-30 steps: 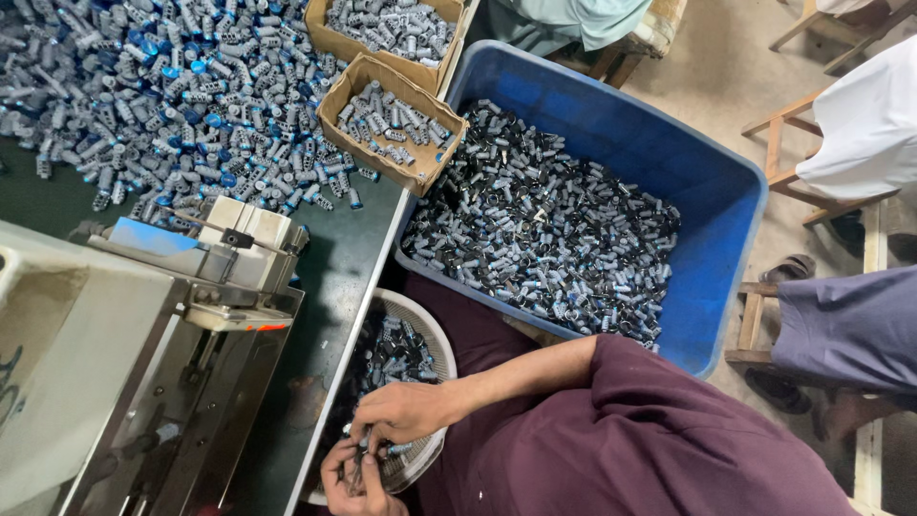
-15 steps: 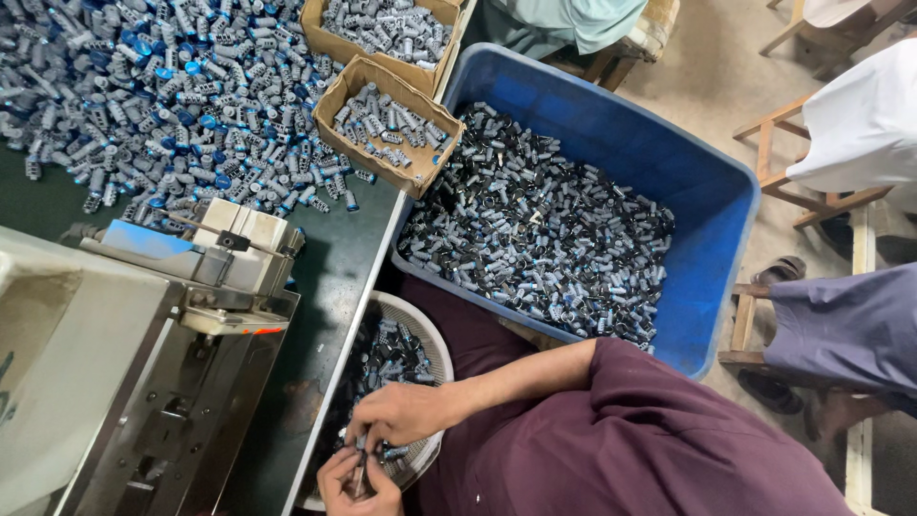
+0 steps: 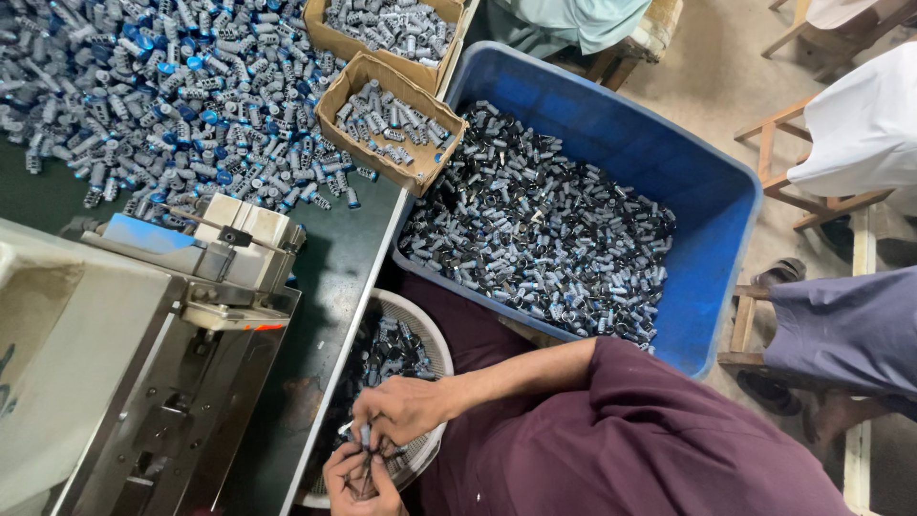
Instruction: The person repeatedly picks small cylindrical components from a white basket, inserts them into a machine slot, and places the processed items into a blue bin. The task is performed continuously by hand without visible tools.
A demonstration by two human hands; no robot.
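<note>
While over white basket (image 3: 435,336), both hands' fingers (image 3: 368,432) pinch small grey part (image 3: 364,438) between fingertips.

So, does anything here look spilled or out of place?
Mostly no. The loose grey parts cover the green table in a heap, some beside the box. That may be on purpose. Both hands work over the white bowl.

Factory workshop, metal machine (image 3: 143,382), heaped small parts (image 3: 143,105)
</note>
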